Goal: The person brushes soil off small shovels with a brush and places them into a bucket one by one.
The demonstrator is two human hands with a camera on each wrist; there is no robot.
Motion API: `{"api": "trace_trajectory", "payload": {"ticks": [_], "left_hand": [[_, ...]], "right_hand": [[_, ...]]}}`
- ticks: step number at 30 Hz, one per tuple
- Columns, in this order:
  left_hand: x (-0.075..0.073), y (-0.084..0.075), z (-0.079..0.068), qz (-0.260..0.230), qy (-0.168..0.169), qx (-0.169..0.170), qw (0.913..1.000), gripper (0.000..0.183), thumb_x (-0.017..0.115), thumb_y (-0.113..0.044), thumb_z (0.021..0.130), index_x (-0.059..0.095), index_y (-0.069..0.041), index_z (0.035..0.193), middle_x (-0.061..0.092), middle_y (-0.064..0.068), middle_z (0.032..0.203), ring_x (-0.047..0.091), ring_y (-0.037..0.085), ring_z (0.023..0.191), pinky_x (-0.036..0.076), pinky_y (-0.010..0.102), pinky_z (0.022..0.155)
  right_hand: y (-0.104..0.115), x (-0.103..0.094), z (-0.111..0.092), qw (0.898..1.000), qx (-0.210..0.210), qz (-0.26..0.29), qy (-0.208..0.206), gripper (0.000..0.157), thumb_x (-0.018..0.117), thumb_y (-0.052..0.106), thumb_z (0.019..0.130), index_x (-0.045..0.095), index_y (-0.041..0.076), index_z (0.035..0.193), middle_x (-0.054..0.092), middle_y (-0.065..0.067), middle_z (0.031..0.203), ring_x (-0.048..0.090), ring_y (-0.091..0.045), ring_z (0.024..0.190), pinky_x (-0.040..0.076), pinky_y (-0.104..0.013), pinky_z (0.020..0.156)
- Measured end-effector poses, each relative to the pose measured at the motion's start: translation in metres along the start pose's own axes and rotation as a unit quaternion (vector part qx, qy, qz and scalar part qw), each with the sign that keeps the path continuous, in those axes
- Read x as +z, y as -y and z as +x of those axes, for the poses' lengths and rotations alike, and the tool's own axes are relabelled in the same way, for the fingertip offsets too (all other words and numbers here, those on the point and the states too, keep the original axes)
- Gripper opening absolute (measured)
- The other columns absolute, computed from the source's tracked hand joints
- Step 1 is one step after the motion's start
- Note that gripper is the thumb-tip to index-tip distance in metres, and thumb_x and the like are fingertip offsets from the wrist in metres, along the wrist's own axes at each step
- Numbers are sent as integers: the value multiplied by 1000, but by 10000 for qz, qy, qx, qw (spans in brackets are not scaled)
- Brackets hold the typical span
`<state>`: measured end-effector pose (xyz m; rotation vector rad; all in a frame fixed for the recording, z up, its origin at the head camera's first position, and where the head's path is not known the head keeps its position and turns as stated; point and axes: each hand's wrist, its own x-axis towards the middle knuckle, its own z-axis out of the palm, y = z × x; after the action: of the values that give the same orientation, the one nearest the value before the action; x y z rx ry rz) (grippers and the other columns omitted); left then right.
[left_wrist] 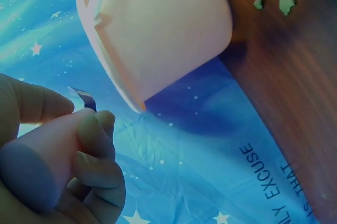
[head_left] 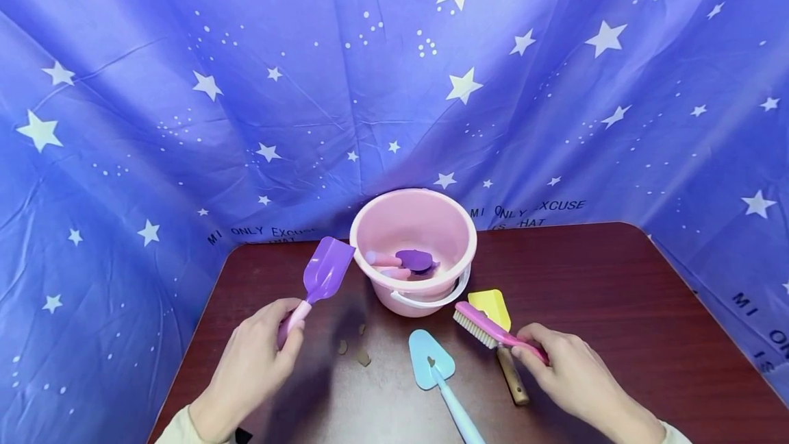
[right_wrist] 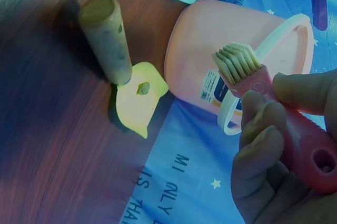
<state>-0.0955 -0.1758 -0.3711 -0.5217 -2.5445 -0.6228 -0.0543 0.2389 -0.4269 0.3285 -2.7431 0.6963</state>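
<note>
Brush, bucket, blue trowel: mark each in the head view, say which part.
Brush (head_left: 485, 321), head view: back of its head.
Bucket (head_left: 414, 223), head view: inner back wall.
Blue trowel (head_left: 422, 353), head view: blade.

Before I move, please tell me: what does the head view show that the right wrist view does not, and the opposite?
Only head: the clumps on the table and the purple piece inside the bucket.
Only right wrist: the bucket's label and a bit on the yellow shovel.
Both: table, bucket, right hand, brush, yellow shovel, blue shovel, purple shovel.
</note>
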Motion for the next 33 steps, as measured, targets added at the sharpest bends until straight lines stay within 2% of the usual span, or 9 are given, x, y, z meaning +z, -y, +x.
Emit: {"api": "trace_trajectory", "payload": {"ticks": [7, 14, 26, 33], "left_hand": [[2, -1, 13, -65, 41, 133, 9999, 18, 67, -8, 77, 65, -10, 95, 47, -11, 71, 47, 6, 64, 42, 29, 59], [5, -5, 29, -114, 137, 212, 9996, 16, 65, -10, 80, 66, -9, 96, 54, -7, 78, 51, 9, 70, 45, 32, 65], [20, -22, 68, -211, 470, 507, 9974, 18, 61, -11, 80, 67, -10, 97, 50, -7, 73, 49, 11, 65, 45, 32, 62], [26, -30, 84, -40, 613, 670, 9959, 14, 63, -12, 81, 67, -10, 94, 56, -4, 77, 55, 14, 68, 47, 37, 62]], "right_hand": [[-6, -6, 0, 9997, 139, -178, -61, 17, 77, 19, 79, 64, 27, 87, 31, 19, 59, 28, 3, 51, 25, -22, 47], [-11, -11, -2, 9993, 185, -286, -148, 17, 77, 20, 78, 65, 25, 88, 32, 18, 58, 30, 2, 52, 26, -23, 48], [-20, -17, -1, 9983, 310, -454, -202, 19, 78, 22, 78, 65, 25, 90, 33, 16, 58, 30, 1, 51, 25, -24, 48], [-21, -15, 1, 9982, 316, -471, -175, 18, 78, 22, 78, 64, 25, 90, 33, 16, 59, 32, 0, 53, 26, -25, 50]]}}
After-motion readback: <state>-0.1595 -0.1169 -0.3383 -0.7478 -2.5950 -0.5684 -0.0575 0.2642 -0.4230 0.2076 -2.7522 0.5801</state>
